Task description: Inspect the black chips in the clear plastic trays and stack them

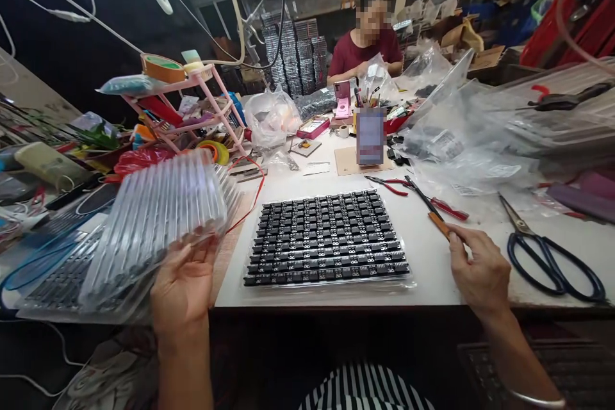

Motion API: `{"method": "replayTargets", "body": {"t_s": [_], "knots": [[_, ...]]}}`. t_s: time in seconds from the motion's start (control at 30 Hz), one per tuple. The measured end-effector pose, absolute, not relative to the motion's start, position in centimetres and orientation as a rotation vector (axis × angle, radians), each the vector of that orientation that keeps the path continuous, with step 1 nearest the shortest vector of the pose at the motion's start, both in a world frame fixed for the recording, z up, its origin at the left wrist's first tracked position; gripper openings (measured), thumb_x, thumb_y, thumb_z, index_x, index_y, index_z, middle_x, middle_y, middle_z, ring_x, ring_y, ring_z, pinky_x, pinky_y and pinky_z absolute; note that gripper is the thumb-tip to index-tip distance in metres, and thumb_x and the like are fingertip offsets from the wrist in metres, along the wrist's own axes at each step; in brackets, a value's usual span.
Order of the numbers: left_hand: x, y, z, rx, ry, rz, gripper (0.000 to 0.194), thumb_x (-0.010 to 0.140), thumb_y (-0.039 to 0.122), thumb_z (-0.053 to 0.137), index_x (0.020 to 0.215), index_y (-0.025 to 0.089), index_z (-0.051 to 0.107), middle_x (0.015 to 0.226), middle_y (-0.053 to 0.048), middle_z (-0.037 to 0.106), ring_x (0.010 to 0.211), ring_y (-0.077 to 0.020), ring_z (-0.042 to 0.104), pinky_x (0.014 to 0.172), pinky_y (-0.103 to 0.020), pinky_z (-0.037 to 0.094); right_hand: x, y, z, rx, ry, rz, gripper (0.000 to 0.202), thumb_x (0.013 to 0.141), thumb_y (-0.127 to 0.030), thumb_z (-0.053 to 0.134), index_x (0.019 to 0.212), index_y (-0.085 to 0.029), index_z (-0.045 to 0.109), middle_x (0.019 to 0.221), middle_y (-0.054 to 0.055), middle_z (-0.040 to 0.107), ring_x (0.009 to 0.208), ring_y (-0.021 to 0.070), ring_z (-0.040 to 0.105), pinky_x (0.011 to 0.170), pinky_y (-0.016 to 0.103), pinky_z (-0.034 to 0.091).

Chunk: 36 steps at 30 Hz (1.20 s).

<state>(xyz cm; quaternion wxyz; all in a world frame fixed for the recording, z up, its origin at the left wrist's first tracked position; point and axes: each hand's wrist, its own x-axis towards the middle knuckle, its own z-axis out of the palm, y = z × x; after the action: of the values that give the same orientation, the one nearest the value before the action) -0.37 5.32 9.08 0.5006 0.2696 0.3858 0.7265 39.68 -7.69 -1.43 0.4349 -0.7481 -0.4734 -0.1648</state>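
At the left, my left hand [187,275] is closed on the lower edge of a clear ribbed plastic tray [158,211], which it holds tilted over other trays. Some of its fingers are hidden by the plastic. In front of me lies a filled clear tray [410,283] with rows of small black electronic parts [327,237]. My right hand [480,262] rests at the right of the table, its fingers closed round the orange-brown handle of a thin dark tool [438,225]; the tool's exact kind is unclear.
Scissors [542,256] lie right of my right hand, and red-handled pliers [391,184] behind the filled tray. A phone [369,138] stands at the back. Plastic bags [461,147] heap up at right, a pink rack [211,102] at left. A co-worker [350,54] sits opposite.
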Motion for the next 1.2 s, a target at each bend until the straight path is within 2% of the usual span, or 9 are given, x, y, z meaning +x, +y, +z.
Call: {"method": "replayTargets", "body": {"t_s": [0.1,0.27,0.37,0.5,0.67,0.77,0.87,1.0,1.2], "knots": [[-1.2,4.6,9.4,0.551,0.905,1.726,0.02,0.074,0.008,0.053,0.089,0.016,0.062,0.1,-0.008,0.07,0.104,-0.0207,0.064,0.091,-0.035,0.054,39.4,-7.7,-1.2,-1.823,-1.169,-0.289,0.028,0.091,-0.031,0.045,0.102,-0.017,0.066,0.096,0.008,0.067,0.085,0.0208,0.062,0.069,0.033,0.048],[-2.4,5.4,10.1,0.52,0.91,1.78,0.014,0.089,0.015,0.048,0.088,0.019,0.061,0.072,0.001,0.063,0.06,-0.0099,0.06,0.059,-0.024,0.056,38.1,-7.7,-0.8,-1.772,-1.147,-0.125,0.027,0.091,-0.031,0.047,0.104,-0.018,0.066,0.095,0.007,0.067,0.084,0.0185,0.063,0.055,0.026,0.047],[-2.2,5.1,10.5,0.627,0.993,1.744,0.028,0.084,0.003,0.046,0.097,0.019,0.064,0.082,-0.003,0.068,0.066,-0.0104,0.063,0.053,-0.018,0.051,37.3,-7.8,0.1,-1.734,-1.134,-0.063,0.026,0.091,-0.032,0.049,0.105,-0.018,0.066,0.096,0.007,0.066,0.085,0.0184,0.063,0.048,0.024,0.044],[-1.5,3.8,10.2,0.728,1.081,1.685,0.033,0.084,0.007,0.045,0.109,0.016,0.065,0.086,-0.009,0.071,0.087,-0.0178,0.067,0.054,-0.02,0.054,36.6,-7.2,2.2,-1.617,-1.069,0.103,0.027,0.09,-0.036,0.052,0.105,-0.019,0.066,0.092,0.006,0.066,0.078,0.0173,0.064,0.059,0.028,0.051],[-1.4,4.2,8.6,0.7,1.121,1.493,0.019,0.082,0.014,0.055,0.096,0.018,0.067,0.068,0.0,0.067,0.051,-0.0096,0.059,0.044,-0.018,0.051,36.2,-5.0,5.2,-1.277,-1.034,0.703,0.052,0.09,-0.053,0.046,0.131,-0.021,0.05,0.097,0.007,0.066,0.071,0.0161,0.063,0.061,0.031,0.052],[-1.3,5.1,6.8,0.85,1.128,1.29,0.039,0.069,0.02,0.073,0.108,0.018,0.066,0.073,0.001,0.068,0.054,-0.0096,0.06,0.049,-0.018,0.052,35.9,-4.0,5.8,-1.253,-1.073,0.91,0.068,0.086,-0.06,0.047,0.142,-0.021,0.038,0.093,0.005,0.063,0.054,0.0123,0.055,0.046,0.027,0.045],[-1.2,5.9,4.5,1.043,1.287,1.25,0.052,0.064,0.034,0.079,0.111,0.017,0.066,0.087,-0.002,0.07,0.078,-0.014,0.066,0.066,-0.02,0.054,35.7,-3.6,5.3,-1.472,-1.174,0.755,0.07,0.083,-0.059,0.054,0.139,-0.017,0.045,0.072,-0.002,0.055,0.044,0.0086,0.042,0.04,0.024,0.034],[-1.3,6.8,1.7,1.362,1.474,1.117,0.058,0.07,0.051,0.07,0.115,0.015,0.065,0.126,-0.011,0.06,0.122,-0.0246,0.051,0.105,-0.034,0.038,36.0,-3.6,3.9,-1.889,-1.399,0.415,0.059,0.087,-0.057,0.046,0.126,-0.014,0.06,0.055,-0.002,0.05,0.053,0.0147,0.05,0.053,0.028,0.037],[-1.6,7.1,1.3,1.5,1.514,0.991,0.065,0.08,0.053,0.056,0.132,0.014,0.052,0.136,-0.013,0.053,0.126,-0.0261,0.049,0.105,-0.037,0.039,36.7,-2.9,2.7,-2.069,-1.496,0.353,0.056,0.091,-0.055,0.034,0.127,-0.019,0.058,0.074,0.003,0.066,0.073,0.0223,0.062,0.067,0.032,0.043]]}}
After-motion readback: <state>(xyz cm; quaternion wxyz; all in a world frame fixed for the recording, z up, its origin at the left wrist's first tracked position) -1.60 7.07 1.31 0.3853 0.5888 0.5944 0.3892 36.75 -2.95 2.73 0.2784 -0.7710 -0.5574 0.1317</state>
